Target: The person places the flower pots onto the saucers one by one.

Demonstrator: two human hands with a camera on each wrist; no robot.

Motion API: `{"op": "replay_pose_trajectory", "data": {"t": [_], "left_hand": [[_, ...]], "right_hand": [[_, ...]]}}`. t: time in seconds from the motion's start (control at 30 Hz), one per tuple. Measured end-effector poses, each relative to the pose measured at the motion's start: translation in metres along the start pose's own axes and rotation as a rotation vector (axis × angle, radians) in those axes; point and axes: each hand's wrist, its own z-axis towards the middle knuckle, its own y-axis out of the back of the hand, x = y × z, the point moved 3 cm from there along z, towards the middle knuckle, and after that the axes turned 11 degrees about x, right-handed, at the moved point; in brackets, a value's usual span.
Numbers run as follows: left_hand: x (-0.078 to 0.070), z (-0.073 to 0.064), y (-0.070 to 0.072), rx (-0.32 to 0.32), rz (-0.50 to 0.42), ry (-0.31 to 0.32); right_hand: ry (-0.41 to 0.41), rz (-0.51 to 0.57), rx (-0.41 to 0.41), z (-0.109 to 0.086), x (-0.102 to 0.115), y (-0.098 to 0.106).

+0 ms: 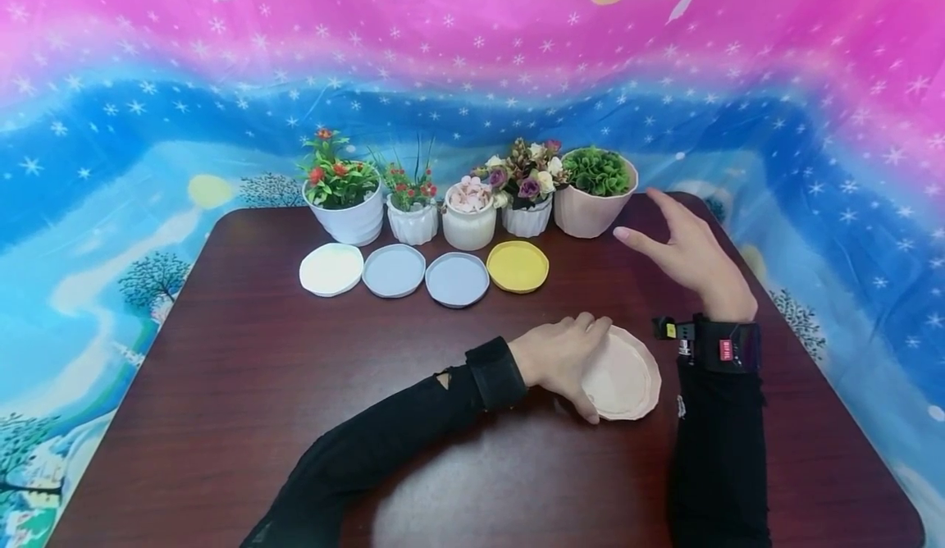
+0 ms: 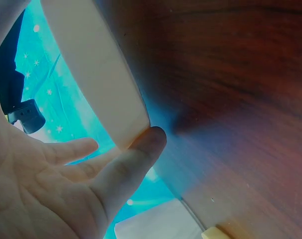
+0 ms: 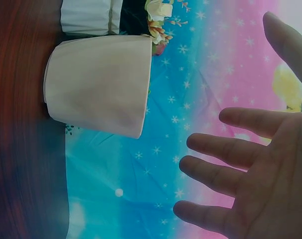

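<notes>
Pale pink saucer (image 1: 631,380) is at the near right of the dark table (image 1: 413,351), its left side gripped by a person's left hand (image 1: 564,355); the right hand (image 1: 690,257), fingers spread and holding nothing, hangs beside a pink pot (image 1: 591,215). Held from one side only, the saucer could tip or slip; a careless right hand could knock the pot into neighboring flowers (image 1: 527,179). The left-wrist view shows the thumb (image 2: 146,142) against the saucer's edge; the right-wrist view reveals clear space between fingers and pot; only the head view shows four more saucers (image 1: 394,271) complete.
</notes>
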Motion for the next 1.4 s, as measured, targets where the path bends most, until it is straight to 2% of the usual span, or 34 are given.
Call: {"op": "replay_pose_trajectory", "data": {"t": [0.57,1.07,1.27,1.4], "left_hand": [[0.0,0.0,-0.002,0.014,-0.016,0.024],[-0.006,-0.002,-0.007,0.002,0.011,0.085],[-0.007,-0.003,-0.011,0.02,-0.012,0.087],[-0.002,-0.004,-0.011,0.052,-0.069,0.08]], "right_hand": [[-0.002,-0.017,0.006,0.002,0.004,-0.002],[-0.014,-0.029,0.02,0.005,0.002,-0.002],[-0.018,-0.019,0.031,0.005,-0.001,-0.007],[-0.012,-0.021,0.027,0.006,-0.003,-0.007]]}}
